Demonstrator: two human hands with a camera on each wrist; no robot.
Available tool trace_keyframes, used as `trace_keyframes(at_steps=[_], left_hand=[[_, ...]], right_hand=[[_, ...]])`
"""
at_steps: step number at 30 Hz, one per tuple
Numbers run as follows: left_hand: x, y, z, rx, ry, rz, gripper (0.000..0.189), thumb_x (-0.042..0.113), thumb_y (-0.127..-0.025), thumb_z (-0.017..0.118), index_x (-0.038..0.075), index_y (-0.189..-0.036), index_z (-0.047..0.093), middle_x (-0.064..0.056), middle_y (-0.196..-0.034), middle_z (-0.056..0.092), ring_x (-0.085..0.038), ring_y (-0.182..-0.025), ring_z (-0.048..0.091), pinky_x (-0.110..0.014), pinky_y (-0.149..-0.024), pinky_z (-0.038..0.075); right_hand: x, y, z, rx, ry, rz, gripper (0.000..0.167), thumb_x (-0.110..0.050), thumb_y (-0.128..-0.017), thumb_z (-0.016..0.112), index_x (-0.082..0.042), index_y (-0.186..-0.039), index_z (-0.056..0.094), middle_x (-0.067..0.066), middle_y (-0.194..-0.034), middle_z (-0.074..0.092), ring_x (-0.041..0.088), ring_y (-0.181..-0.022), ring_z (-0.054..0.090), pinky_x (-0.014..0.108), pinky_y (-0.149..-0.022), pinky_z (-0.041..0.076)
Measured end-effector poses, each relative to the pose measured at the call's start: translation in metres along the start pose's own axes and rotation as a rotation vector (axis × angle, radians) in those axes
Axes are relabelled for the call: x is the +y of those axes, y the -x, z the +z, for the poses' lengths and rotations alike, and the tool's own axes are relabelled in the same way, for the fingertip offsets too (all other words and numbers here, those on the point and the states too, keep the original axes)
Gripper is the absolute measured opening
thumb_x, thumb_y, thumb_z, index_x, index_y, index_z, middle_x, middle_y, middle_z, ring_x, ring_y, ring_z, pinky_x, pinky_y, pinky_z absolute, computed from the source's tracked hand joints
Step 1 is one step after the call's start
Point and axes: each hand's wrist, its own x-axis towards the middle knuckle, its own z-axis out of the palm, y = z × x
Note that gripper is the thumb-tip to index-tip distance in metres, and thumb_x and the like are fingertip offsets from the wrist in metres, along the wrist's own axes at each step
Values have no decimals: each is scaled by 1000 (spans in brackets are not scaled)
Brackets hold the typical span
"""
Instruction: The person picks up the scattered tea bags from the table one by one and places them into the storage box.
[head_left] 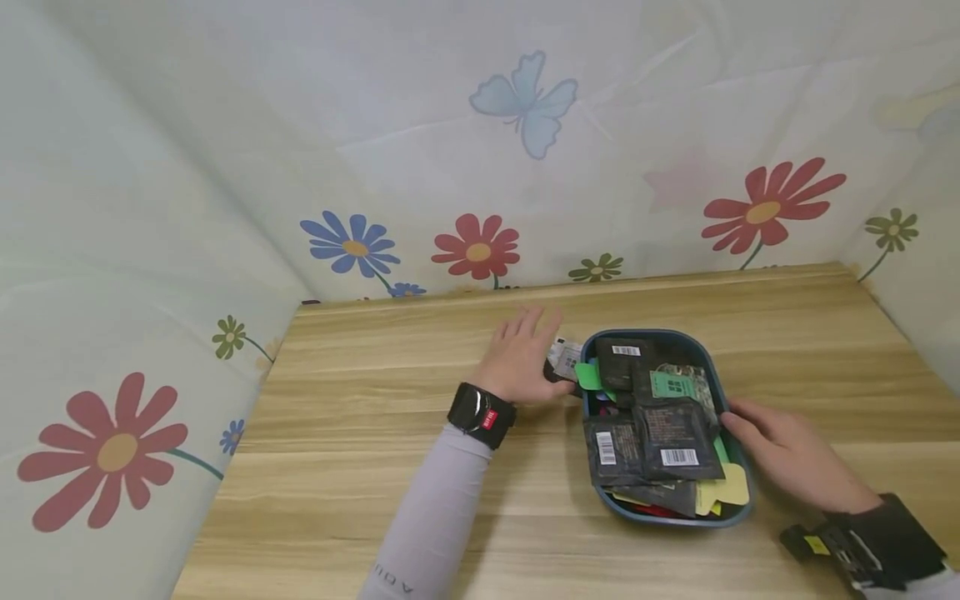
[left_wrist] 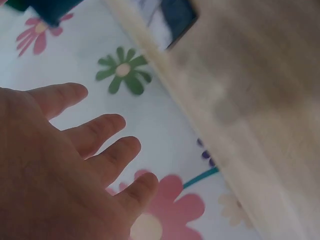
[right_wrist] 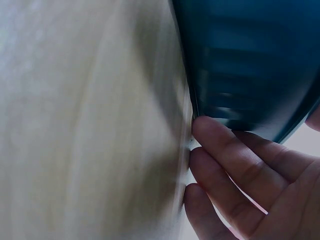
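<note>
A dark blue rectangular bin (head_left: 645, 518) stands on the wooden table, filled with flat packets. Several black packets (head_left: 678, 429) with white barcode labels lie on top, beside one with a green label (head_left: 672, 384). My right hand (head_left: 787, 454) holds the bin's right side, thumb at the rim; the right wrist view shows its fingers (right_wrist: 240, 165) against the outer wall, low by the table. Left of the bin, my left hand (head_left: 517, 367) is spread with fingers apart. A grey-and-black packet (head_left: 566, 357) lies between its thumb and the bin, partly hidden.
The wooden table (head_left: 360, 400) extends to both sides of the bin. Behind it hangs a white cloth wall (head_left: 420, 158) printed with flowers and a butterfly; it also runs along the left and right sides.
</note>
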Motion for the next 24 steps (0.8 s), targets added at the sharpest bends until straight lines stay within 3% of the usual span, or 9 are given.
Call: trace_keyframes(at_steps=[7, 14, 24], left_hand=[[9, -8, 21, -62, -68, 21, 105, 57, -80, 75, 23, -166, 24, -10, -172, 23, -36, -158, 25, -57, -127, 24], [14, -15, 34, -57, -70, 55, 103, 48, -78, 79, 23, -164, 29, -7, -171, 29, -34, -157, 28, -55, -125, 29], [15, -12, 32, -84, -45, 29, 99, 48, -78, 83, 22, -161, 37, -2, -156, 46, -25, -147, 43, -44, -123, 36]], right_hand=[[-1, -1, 0, 1, -2, -3, 59, -36, -112, 39, 14, -143, 50, 39, -141, 54, 61, -131, 50, 73, -100, 43], [1, 0, 0, -2, -2, 3, 60, -37, -112, 39, 14, -144, 49, 39, -142, 53, 61, -131, 49, 74, -100, 42], [0, 0, 0, -7, -6, 6, 63, -40, -112, 38, 13, -145, 49, 39, -142, 53, 61, -132, 48, 74, -101, 42]])
